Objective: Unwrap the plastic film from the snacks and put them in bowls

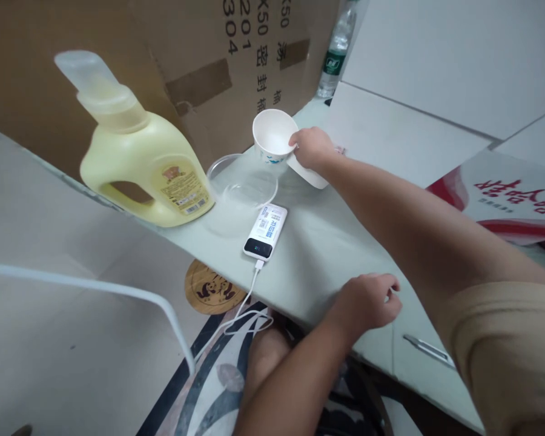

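Note:
My right hand (314, 148) grips the rim of a white bowl (275, 132) with a blue pattern on its outside. The bowl is tilted so that its inside shows, and I see nothing in it. Under that hand lies a white flat piece (309, 174), partly hidden. Clear round plastic lids or dishes (247, 184) are just left of the bowl, hard to make out. Near the table's front edge, my left hand (367, 303) has its fingers loosely curled, with nothing visible in them. A white power bank (266, 233) with a plugged-in cable (253, 284) lies between the hands and the yellow jug.
A pale yellow detergent jug (149, 163) stands at the table's left edge, before a large cardboard box (200, 36). A water bottle (336, 54) is at the back. White panels (390, 127), a red-and-white bag (518, 194) and a slim metallic cutter (429, 350) are on the right.

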